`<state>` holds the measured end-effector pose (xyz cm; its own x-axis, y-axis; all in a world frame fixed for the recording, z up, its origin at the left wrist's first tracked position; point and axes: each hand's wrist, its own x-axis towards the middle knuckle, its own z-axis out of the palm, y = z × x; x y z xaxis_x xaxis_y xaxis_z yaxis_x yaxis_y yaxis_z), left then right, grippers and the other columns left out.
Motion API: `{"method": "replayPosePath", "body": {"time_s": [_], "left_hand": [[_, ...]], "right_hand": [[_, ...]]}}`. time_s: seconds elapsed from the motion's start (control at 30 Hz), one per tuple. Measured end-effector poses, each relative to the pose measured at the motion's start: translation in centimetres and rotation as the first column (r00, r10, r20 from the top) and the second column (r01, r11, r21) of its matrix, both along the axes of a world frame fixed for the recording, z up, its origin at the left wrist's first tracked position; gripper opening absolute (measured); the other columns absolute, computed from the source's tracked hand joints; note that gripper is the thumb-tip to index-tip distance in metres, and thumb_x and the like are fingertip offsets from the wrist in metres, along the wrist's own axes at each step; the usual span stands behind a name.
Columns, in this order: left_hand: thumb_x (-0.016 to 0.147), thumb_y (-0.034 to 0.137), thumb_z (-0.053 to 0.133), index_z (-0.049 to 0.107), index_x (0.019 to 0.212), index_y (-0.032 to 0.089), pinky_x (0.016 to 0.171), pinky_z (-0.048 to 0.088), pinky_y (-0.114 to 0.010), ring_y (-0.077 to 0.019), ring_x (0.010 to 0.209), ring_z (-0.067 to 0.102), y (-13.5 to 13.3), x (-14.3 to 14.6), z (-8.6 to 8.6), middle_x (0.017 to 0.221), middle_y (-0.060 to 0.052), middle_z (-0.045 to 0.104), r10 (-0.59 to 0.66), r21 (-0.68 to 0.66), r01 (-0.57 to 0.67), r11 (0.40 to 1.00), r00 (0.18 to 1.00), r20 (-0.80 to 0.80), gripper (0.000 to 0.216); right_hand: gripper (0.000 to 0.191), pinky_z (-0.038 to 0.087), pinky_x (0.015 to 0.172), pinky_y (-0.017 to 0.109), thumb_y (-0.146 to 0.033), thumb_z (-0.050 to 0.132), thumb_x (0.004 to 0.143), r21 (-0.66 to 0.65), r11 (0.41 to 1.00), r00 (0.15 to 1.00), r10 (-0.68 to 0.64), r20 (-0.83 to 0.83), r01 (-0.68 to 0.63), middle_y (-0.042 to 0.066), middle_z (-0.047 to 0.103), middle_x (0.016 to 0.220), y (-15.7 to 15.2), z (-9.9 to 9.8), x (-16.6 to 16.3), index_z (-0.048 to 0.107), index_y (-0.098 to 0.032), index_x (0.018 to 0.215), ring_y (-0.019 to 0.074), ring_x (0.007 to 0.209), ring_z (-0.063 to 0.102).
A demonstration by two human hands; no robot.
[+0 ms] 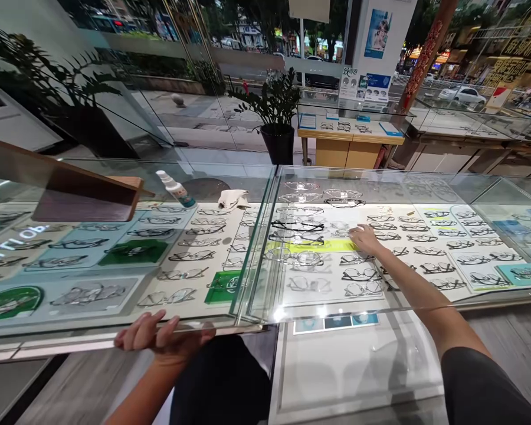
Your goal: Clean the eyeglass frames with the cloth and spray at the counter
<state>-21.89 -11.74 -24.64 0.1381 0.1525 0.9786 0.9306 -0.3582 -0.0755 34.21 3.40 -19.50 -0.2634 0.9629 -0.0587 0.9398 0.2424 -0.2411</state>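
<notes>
My left hand (159, 337) grips the near edge of the glass display case (115, 321), with the fingers curled over the rim. My right hand (365, 239) reaches inside the right case, under its glass top, among rows of eyeglass frames (358, 274). Its fingers are bent down onto the white tray next to a yellow-green strip (323, 246). I cannot see whether they hold a frame. A black-rimmed pair (297, 225) lies just left of that hand.
A spray bottle (176, 189) and a crumpled white cloth (232, 199) lie on the left case's glass top. A wooden stand (84, 192) sits at the left. A potted plant (277, 118) and more counters (349, 139) stand beyond.
</notes>
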Motion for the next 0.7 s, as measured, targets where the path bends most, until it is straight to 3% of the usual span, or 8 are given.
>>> {"method": "replayPosePath", "body": {"time_s": [0.13, 0.33, 0.5, 0.7], "left_hand": [[0.055, 0.080, 0.061, 0.043, 0.102, 0.032, 0.098, 0.020, -0.056, -0.0340, 0.105, 0.041, 0.0, -0.4, -0.3, 0.104, -0.006, 0.044, 0.001, -0.021, 0.000, 1.000, 0.999, 0.048, 0.070], [0.063, 0.083, 0.052, 0.042, 0.104, 0.030, 0.094, 0.025, -0.054, -0.0330, 0.105, 0.042, 0.5, -0.1, 0.0, 0.106, -0.007, 0.044, 0.040, 0.027, -0.039, 0.999, 0.998, -0.039, 0.068], [0.050, 0.090, 0.055, 0.041, 0.095, 0.029, 0.094, 0.025, -0.056, -0.0313, 0.099, 0.041, 0.4, -0.4, -0.8, 0.098, -0.005, 0.042, 0.066, -0.051, -0.062, 0.997, 0.994, 0.090, 0.077], [0.053, 0.087, 0.055, 0.040, 0.095, 0.029, 0.095, 0.027, -0.056, -0.0306, 0.098, 0.041, 0.4, -0.9, -1.4, 0.099, -0.006, 0.043, 0.110, -0.094, -0.103, 0.990, 0.991, 0.076, 0.074]], "right_hand": [[0.055, 0.029, 0.121, 0.058, -0.041, 0.026, 0.106, -0.021, 1.000, 1.000, 0.006, -0.004, -0.006, 0.005, 0.069, 0.143, 0.0, 0.3, 0.1, 0.076, -0.026, 0.123, 0.0342, 0.148, 0.040], [0.055, 0.029, 0.122, 0.057, -0.039, 0.025, 0.107, -0.048, 0.999, 1.000, -0.002, 0.015, 0.002, 0.005, 0.070, 0.142, 0.3, 1.1, -0.2, 0.076, -0.026, 0.124, 0.0312, 0.147, 0.043], [0.054, 0.028, 0.123, 0.057, -0.036, 0.025, 0.106, -0.060, 0.998, 0.999, 0.000, 0.036, 0.002, 0.006, 0.070, 0.141, 0.5, 1.4, -0.1, 0.076, -0.026, 0.124, 0.0301, 0.147, 0.045], [0.059, 0.021, 0.124, 0.060, -0.036, 0.020, 0.107, -0.081, 0.997, 0.999, 0.012, 0.043, -0.009, 0.008, 0.070, 0.142, 0.5, 1.3, 0.0, 0.077, -0.022, 0.119, 0.0311, 0.148, 0.044]]}}
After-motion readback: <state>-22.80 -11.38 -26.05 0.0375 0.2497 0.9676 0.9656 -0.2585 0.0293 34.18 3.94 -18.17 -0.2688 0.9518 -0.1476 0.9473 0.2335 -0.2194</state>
